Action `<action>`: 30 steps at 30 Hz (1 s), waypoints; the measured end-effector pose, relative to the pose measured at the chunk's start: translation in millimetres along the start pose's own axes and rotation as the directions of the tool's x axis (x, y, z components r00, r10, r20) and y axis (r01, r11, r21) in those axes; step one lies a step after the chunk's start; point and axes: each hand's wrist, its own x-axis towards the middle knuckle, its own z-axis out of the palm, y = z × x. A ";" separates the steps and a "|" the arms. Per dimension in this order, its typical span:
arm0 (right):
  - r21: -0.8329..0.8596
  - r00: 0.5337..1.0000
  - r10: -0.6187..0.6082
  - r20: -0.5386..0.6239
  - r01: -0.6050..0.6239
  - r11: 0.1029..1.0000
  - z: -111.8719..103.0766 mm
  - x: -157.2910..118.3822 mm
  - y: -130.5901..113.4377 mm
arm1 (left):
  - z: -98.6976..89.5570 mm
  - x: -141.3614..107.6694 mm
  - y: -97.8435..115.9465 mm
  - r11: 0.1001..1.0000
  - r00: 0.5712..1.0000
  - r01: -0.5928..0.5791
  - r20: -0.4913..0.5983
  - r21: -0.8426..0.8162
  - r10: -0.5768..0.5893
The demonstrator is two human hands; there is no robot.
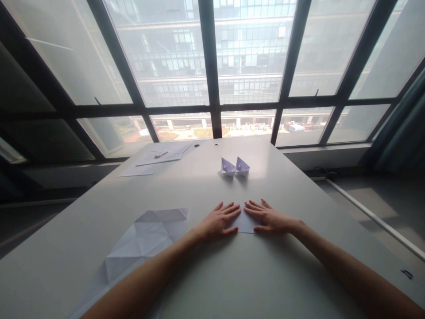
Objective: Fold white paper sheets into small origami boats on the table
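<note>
A small folded piece of white paper (246, 223) lies flat on the white table between my hands. My left hand (221, 220) rests on its left side, palm down with the fingers stretched out. On the right side my right hand (267, 217) lies flat too, its fingers spread over the paper's edge. Both hands cover parts of the paper, so its full outline is hidden. Beyond them stand two folded paper boats (228, 167) close together. A large creased sheet of paper (146, 241) lies at the left, partly behind my left forearm.
Several flat paper sheets (146, 161) lie at the table's far left, with a small white object (161, 154) on top. Two dark round spots sit near the far edge of the table (285, 190). A large framed window rises behind it.
</note>
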 end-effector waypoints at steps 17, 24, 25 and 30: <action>-0.083 0.996 0.032 -0.084 -0.039 0.996 13.0 2.9 -2.2 | 2.4 -0.5 -3.0 0.998 0.999 0.026 0.041 0.058 -0.029; -0.163 0.987 0.103 -0.123 -0.123 0.979 18.0 4.8 2.7 | 3.5 -0.5 0.2 0.982 0.991 0.122 0.041 0.140 -0.129; -0.172 0.983 0.128 -0.130 -0.150 0.974 17.9 4.9 3.1 | 3.5 -0.4 0.7 0.980 0.989 0.130 0.046 0.149 -0.139; -0.212 0.969 0.220 -0.113 -0.240 0.947 16.3 4.5 3.5 | 3.9 0.7 1.8 0.970 0.982 0.153 0.077 0.190 -0.170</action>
